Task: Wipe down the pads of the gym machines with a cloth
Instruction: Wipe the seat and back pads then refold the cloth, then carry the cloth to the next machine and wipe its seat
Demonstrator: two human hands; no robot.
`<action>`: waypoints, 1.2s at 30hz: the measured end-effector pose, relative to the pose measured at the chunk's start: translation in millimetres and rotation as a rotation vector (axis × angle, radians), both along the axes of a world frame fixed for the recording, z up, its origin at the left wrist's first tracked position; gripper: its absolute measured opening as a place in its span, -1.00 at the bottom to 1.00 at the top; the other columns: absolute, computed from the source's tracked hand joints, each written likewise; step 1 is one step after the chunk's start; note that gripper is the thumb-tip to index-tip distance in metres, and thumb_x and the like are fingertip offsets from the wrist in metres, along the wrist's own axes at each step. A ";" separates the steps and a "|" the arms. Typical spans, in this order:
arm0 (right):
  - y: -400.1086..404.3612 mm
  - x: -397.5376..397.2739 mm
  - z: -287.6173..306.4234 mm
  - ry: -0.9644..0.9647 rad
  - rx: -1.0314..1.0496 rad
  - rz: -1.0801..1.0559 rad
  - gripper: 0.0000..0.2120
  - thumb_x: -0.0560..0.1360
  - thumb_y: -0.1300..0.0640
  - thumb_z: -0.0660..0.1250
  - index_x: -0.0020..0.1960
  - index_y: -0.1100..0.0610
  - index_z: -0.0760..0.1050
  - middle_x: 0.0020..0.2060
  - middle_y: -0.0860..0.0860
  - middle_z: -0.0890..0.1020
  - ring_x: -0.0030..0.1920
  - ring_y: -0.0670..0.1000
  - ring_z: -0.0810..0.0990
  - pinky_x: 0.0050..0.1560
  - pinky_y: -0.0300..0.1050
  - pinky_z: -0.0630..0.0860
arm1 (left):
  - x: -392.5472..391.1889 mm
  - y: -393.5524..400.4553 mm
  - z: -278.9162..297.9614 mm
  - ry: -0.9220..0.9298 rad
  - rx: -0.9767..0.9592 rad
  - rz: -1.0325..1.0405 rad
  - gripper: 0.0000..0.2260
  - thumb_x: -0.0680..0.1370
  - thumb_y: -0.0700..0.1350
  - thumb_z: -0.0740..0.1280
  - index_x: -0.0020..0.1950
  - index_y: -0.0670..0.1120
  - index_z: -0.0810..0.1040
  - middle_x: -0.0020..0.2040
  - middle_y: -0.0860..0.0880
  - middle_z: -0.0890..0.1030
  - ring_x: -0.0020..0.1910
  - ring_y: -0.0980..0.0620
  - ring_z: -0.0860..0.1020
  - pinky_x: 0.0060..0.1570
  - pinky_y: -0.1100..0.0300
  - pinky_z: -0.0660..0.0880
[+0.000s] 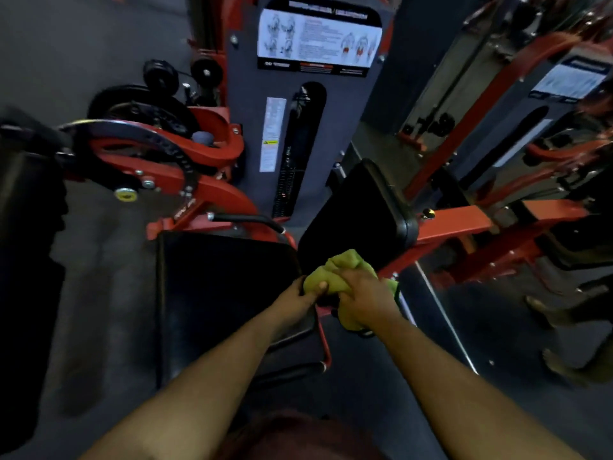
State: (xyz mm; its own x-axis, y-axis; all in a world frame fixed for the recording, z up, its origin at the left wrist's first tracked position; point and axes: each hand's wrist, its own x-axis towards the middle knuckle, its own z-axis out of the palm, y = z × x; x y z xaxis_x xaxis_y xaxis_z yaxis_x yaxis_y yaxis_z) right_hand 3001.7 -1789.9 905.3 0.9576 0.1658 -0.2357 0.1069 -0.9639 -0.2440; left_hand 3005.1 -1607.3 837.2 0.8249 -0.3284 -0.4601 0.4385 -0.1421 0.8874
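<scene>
A bunched green cloth (335,270) is held between both hands, just above the gap where the black seat pad (215,287) meets the black back pad (361,210) of a red gym machine. My left hand (300,298) pinches the cloth's left part with its thumb on top. My right hand (363,293) grips the cloth from the right, and part of the cloth hangs out below that hand. The seat pad lies flat to the left of the hands, while the back pad tilts up behind them.
The grey weight-stack tower (298,111) with an instruction placard stands behind the pads. A red pivot arm with a black cam (159,151) is at the left, beside another black pad (30,227). A mirror wall (514,127) lies at the right. A black handle (248,219) sits behind the seat.
</scene>
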 end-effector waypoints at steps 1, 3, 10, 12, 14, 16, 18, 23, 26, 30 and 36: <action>0.0 -9.2 -3.0 -0.031 0.092 -0.032 -0.41 0.46 -0.02 0.17 0.49 -0.19 0.37 0.33 0.00 0.55 0.30 0.13 0.52 0.28 0.15 0.49 | -10.0 1.5 7.0 0.002 0.001 0.040 -0.57 0.60 0.18 0.35 0.41 0.05 0.43 0.25 0.07 0.59 0.18 0.11 0.57 0.11 0.30 0.47; -0.8 -27.0 -11.4 -0.083 0.222 -0.052 -0.43 0.46 -0.01 0.16 0.47 -0.15 0.43 0.32 -0.03 0.58 0.29 0.09 0.56 0.26 0.07 0.52 | -28.5 0.9 17.4 0.054 -0.030 0.127 -0.70 0.60 0.16 0.39 0.25 0.05 0.54 0.12 0.08 0.67 0.08 0.15 0.62 -0.05 0.40 0.51; 4.8 -87.2 -23.9 0.008 0.397 0.186 -0.28 0.50 -0.22 0.24 0.57 0.08 0.30 0.49 0.07 0.43 0.45 0.12 0.42 0.39 0.14 0.42 | -102.7 0.1 48.6 -0.006 -0.035 0.467 -0.69 0.45 -0.11 0.48 0.18 -0.11 0.62 -0.01 0.00 0.70 0.03 0.05 0.64 0.05 0.20 0.55; 5.0 -100.6 -19.1 0.095 0.488 0.239 -0.17 0.45 -0.40 0.25 0.58 0.03 0.28 0.53 0.05 0.36 0.51 0.08 0.33 0.48 0.15 0.33 | -126.5 6.4 62.7 -0.062 0.025 0.514 -0.69 0.40 -0.17 0.45 0.14 -0.08 0.64 -0.06 0.00 0.69 -0.05 0.06 0.63 -0.02 0.20 0.55; 11.2 -108.7 -12.3 0.092 0.588 0.276 -0.26 0.45 -0.39 0.26 0.51 -0.02 0.38 0.52 0.01 0.34 0.52 0.04 0.29 0.52 0.15 0.28 | -151.3 20.6 79.3 -0.124 0.085 0.525 -0.61 0.30 -0.15 0.42 0.13 -0.06 0.66 -0.10 0.01 0.69 -0.12 0.08 0.62 -0.08 0.19 0.55; 25.0 -111.1 -7.1 0.028 0.661 0.323 -0.36 0.50 -0.28 0.35 0.49 -0.03 0.39 0.54 0.01 0.32 0.54 0.04 0.27 0.54 0.17 0.26 | -175.9 41.4 94.7 -0.177 0.132 0.498 -0.57 0.28 -0.16 0.39 0.15 -0.07 0.67 -0.13 0.03 0.68 -0.18 0.13 0.62 -0.15 0.25 0.55; 46.5 -113.6 -1.5 -0.005 0.667 0.408 -0.25 0.51 -0.17 0.45 0.60 -0.06 0.23 0.61 0.00 0.20 0.60 0.02 0.16 0.58 0.09 0.17 | -202.9 65.1 114.5 -0.215 0.158 0.473 -0.58 0.30 -0.19 0.38 0.16 -0.04 0.68 -0.15 0.05 0.68 -0.18 0.15 0.62 -0.17 0.26 0.54; 112.0 -123.5 11.8 -0.023 0.552 0.553 -0.44 0.45 -0.18 0.51 0.41 -0.11 0.50 0.38 -0.07 0.56 0.51 0.02 0.32 0.50 0.05 0.30 | -268.0 132.8 150.0 -0.296 0.187 0.528 -0.58 0.38 -0.34 0.34 0.19 -0.07 0.69 -0.02 -0.04 0.72 -0.09 0.11 0.63 -0.11 0.26 0.56; 164.8 -144.7 23.9 0.047 0.644 0.641 -0.80 0.43 -0.06 0.57 -0.03 -0.03 0.65 -0.14 -0.10 0.69 -0.03 -0.06 0.64 0.03 0.01 0.57 | -320.3 183.0 157.2 -0.327 0.216 0.652 -0.54 0.37 -0.28 0.33 0.24 -0.03 0.66 0.12 -0.07 0.72 -0.03 0.12 0.64 -0.03 0.23 0.58; 242.2 -182.8 42.3 0.167 0.666 0.744 -0.85 0.45 -0.03 0.56 -0.10 -0.02 0.62 -0.29 -0.11 0.67 -0.25 -0.14 0.61 -0.12 -0.01 0.56 | -392.5 256.4 149.3 -0.319 0.496 0.792 -0.48 0.38 -0.11 0.50 0.35 0.04 0.58 0.03 0.09 0.68 -0.09 0.21 0.63 -0.06 0.23 0.58; 376.1 -256.1 60.0 0.217 0.638 0.862 -0.71 0.37 -0.16 0.57 -0.09 -0.10 0.51 -0.30 -0.09 0.67 -0.31 -0.13 0.57 -0.22 -0.07 0.51 | -507.4 367.7 142.3 -0.232 0.834 0.868 -0.72 0.39 0.17 0.58 -0.01 0.09 0.66 -0.14 0.16 0.69 -0.12 0.21 0.64 -0.02 0.07 0.60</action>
State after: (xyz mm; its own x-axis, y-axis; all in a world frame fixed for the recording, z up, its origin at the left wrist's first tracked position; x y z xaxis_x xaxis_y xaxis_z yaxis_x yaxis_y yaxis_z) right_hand 2745.6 -1413.8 965.3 0.4092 0.9123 -0.0185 0.5795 -0.2755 -0.7670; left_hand 2497.7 -1239.6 979.6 0.7137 0.6958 -0.0799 0.5143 -0.4432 0.7342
